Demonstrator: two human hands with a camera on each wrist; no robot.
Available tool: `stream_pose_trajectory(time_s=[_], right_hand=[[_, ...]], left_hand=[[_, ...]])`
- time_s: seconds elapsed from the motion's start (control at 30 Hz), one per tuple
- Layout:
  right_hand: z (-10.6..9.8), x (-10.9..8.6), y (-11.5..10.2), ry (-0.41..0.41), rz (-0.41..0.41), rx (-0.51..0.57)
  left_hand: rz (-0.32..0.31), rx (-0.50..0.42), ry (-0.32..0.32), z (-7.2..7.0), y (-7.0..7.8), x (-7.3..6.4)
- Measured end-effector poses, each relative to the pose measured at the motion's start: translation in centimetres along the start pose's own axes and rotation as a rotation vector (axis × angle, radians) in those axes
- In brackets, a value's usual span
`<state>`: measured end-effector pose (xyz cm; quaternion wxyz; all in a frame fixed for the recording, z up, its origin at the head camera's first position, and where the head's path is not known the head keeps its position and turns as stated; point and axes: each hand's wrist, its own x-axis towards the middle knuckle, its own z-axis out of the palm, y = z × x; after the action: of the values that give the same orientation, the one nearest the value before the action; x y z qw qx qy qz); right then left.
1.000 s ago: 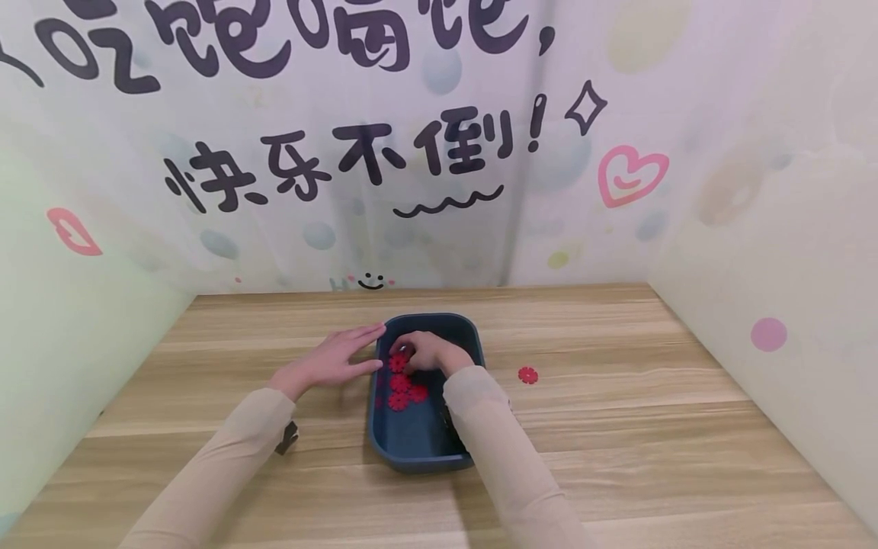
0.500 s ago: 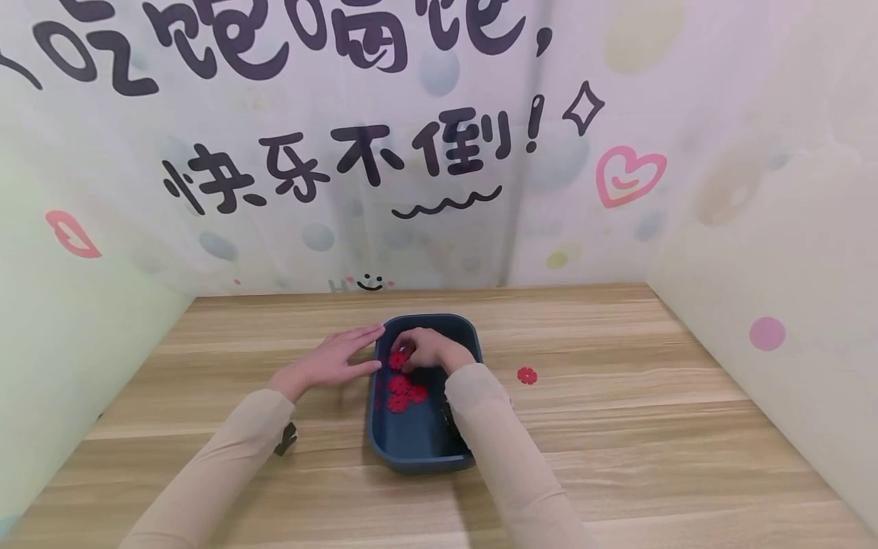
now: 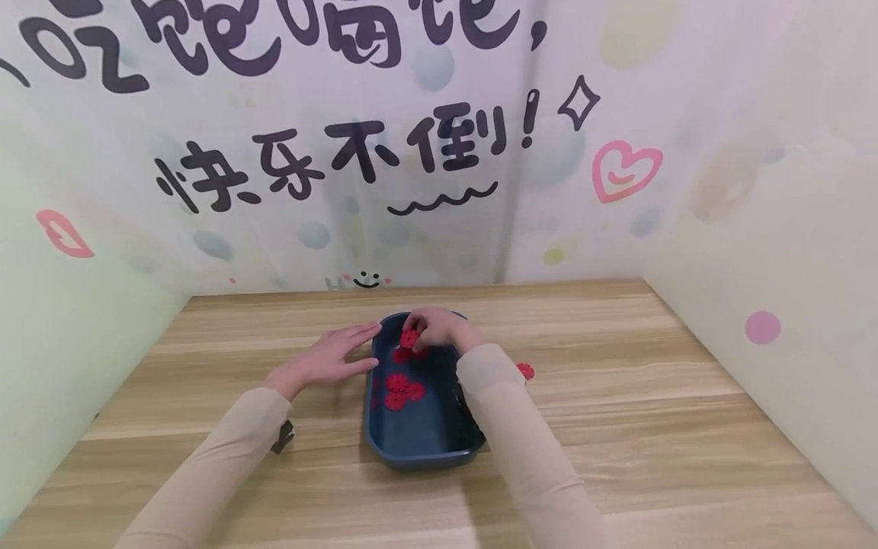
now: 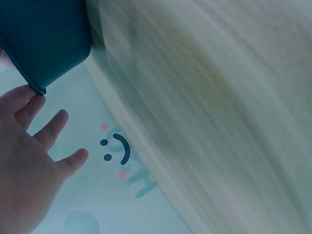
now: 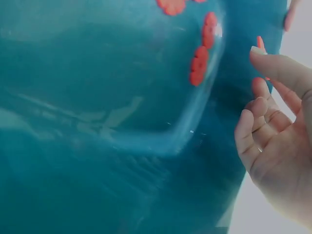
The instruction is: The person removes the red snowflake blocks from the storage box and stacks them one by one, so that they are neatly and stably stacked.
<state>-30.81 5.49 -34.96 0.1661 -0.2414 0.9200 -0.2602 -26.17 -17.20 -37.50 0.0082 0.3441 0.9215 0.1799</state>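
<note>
A deep blue rectangular bin [image 3: 420, 460] stands mid-table, with several red flower-shaped discs [image 3: 395, 400] on its floor. My right hand [image 3: 444, 328] is over the bin's far end and pinches one red flower-shaped disc [image 3: 409, 338] between thumb and fingers. From the right wrist, that disc appears edge-on at the thumb tip, while more discs [image 5: 199, 66] lie on the bin floor. My left hand [image 3: 328, 358] has its fingers straight and spread against the bin's left rim; in the left wrist view the fingertips [image 4: 36, 100] touch the rim's corner.
Another red disc [image 3: 525, 370] lies on the wooden table [image 3: 652, 427] right of the bin, partly behind the right sleeve. A small dark object [image 3: 283, 437] shows beside the left sleeve. A printed curtain [image 3: 288, 252] closes off the back, with pale panels on both sides.
The right hand has risen and moved toward the bin's far end with a red disc in its fingers. The left hand stays at the rim. The head view has shifted slightly.
</note>
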Motion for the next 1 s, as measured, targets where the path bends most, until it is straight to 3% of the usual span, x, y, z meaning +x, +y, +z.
stream_pose_trajectory(time_s=[0.3,0.67,1.0], right_hand=[[-1.7,-0.6,-0.7,0.008,-0.017,0.015],[-4.2,-1.7,-1.5,0.042,-0.086,-0.04],[-5.6,-3.2,-0.3,0.087,-0.16,0.002]], left_hand=[[0.015,0.004,0.009,-0.1,0.2,0.0],[0.004,-0.009,0.003,-0.3,0.3,0.0],[0.0,0.004,-0.003,-0.3,0.3,0.0]])
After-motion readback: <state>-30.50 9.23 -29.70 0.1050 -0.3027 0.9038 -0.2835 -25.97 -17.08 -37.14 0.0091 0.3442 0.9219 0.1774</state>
